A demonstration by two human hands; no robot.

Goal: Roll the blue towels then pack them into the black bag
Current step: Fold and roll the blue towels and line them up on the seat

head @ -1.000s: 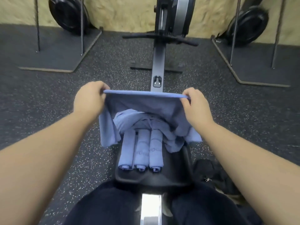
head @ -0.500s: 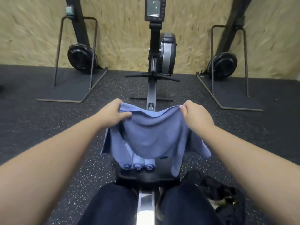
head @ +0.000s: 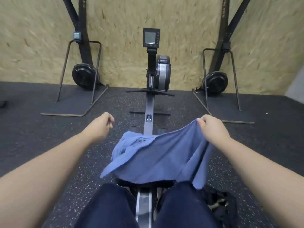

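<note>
person's legs in dark trousers [head: 118, 208] at bottom of frame, either side of the rower rail [head: 143, 209]. black bag [head: 218, 206] on floor just right of the right leg, partly hidden, can't tell if open. black seat [head: 146, 184] of rower just ahead of knees, mostly covered by blue towel [head: 158, 160]. the towel is spread and draped over seat, right end lifted, left corner hanging loose past the seat's left side. crumpled blue towels [head: 131, 142] bunched at the far-left edge under/behind the spread one; how many, can't tell. no rolled ones visible, covered if there.

right hand [head: 212, 129] holds towel's upper right corner, fingers curled and clamped on the cloth, hand raised off the seat. left hand [head: 100, 127] out to the left, apart from towel, holding nothing; fingers loosely curled, not gripping.

farther: speckled dark rubber floor [head: 49, 145], rail runs fwd to flywheel [head: 162, 73] w/ monitor [head: 151, 37] on top, handle bar across base. two ski-type machines w/ black flywheels on flat bases, one left [head: 84, 76], one right [head: 216, 83]. osb wall [head: 189, 38] behind all.
</note>
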